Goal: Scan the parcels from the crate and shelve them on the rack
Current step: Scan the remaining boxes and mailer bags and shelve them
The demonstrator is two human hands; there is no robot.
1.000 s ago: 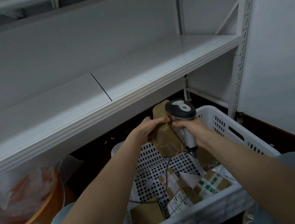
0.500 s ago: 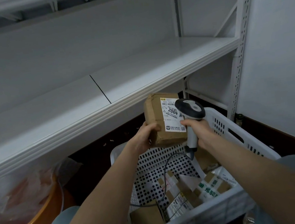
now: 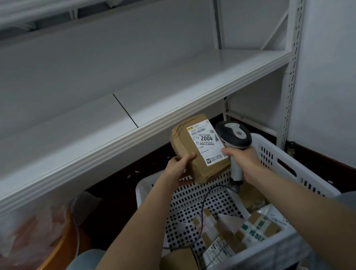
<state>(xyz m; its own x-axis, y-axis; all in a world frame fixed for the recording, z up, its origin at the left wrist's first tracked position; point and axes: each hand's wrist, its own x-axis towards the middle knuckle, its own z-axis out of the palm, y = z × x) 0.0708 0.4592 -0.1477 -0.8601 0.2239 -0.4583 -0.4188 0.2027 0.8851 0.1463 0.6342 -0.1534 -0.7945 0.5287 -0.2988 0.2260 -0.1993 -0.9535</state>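
Dim, soft focus, wide-angle edge distortion

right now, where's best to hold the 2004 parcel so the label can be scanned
Its lower left corner, from below left, as the left hand does: thumb on the front, fingers underneath. The parcel stands on end, label facing the camera, and the scanner in the right hand sits at its right edge, so this grip leaves the label bare.

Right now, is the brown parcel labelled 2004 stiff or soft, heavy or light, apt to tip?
Probably light: the left hand holds the brown parcel up by its lower edge. Likely somewhat soft: its taped wrap looks creased and rounded. Laid flat on the shelf, it should hardly tip.
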